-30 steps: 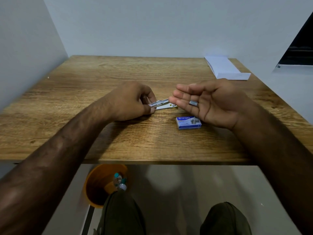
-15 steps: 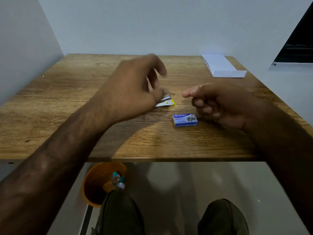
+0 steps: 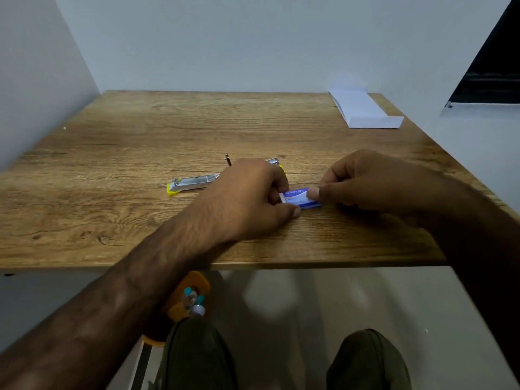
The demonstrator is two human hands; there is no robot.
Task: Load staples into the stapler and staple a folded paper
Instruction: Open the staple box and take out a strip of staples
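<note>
Hands (image 3: 247, 198) (image 3: 374, 184) pinch staple box (image 3: 302, 197) near table's front edge (image 3: 337, 263).

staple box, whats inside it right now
Cannot tell. The blue staple box lies on the table, pinched by the left hand and right hand. A white end shows at its left side, but fingers cover it; no staples are visible.

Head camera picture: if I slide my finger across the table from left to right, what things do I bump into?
Opened stapler → left hand → blue staple box → right hand → folded white paper, far back near the right corner.
</note>
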